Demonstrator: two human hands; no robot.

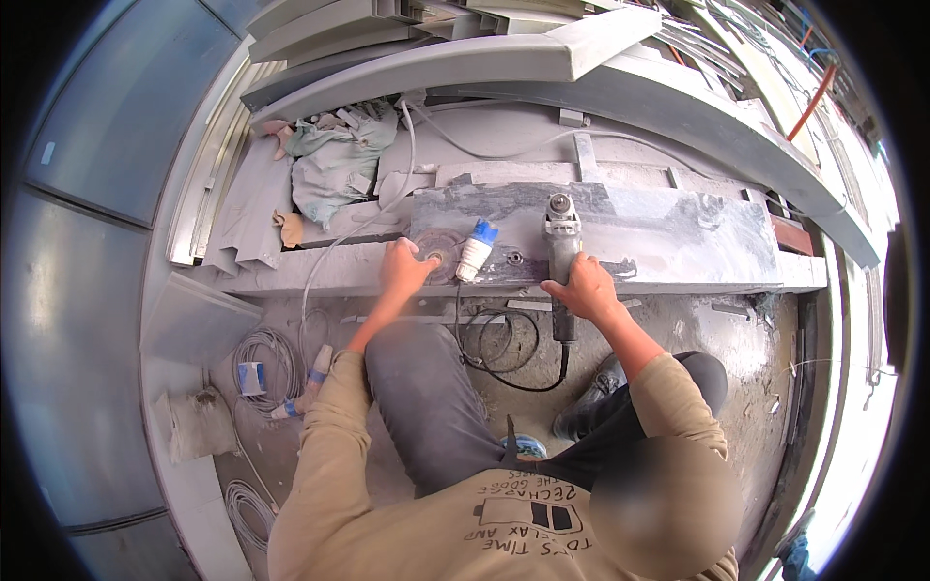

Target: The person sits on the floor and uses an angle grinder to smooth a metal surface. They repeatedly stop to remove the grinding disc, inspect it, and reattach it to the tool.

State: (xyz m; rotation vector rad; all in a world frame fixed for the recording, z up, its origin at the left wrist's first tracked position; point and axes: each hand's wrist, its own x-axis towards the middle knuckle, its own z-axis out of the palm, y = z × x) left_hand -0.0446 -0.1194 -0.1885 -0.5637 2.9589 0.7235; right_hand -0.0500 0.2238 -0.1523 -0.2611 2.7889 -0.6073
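Observation:
My right hand (586, 288) is wrapped around the body of a grey angle grinder (563, 237). The grinder lies on a dusty metal plate (668, 232), its head pointing away from me and its bare spindle showing. A round brownish grinding disc (448, 246) lies at the left end of the plate. My left hand (399, 268) has thumb and fingers closed on that disc's left side. Between the hands are a blue-and-white plug (476, 252) and a small round flange nut (515, 259). The grinder's black cord (528, 387) loops down over the floor.
Long metal profiles (465, 63) are stacked across the back. A dusty greenish sack (334, 169) sits at the back left, with a grey cable (411, 145) running beside it. Coiled cables (266, 363) with another plug (288, 410) lie on the floor at left. Blue-grey panels (87, 290) stand along the left.

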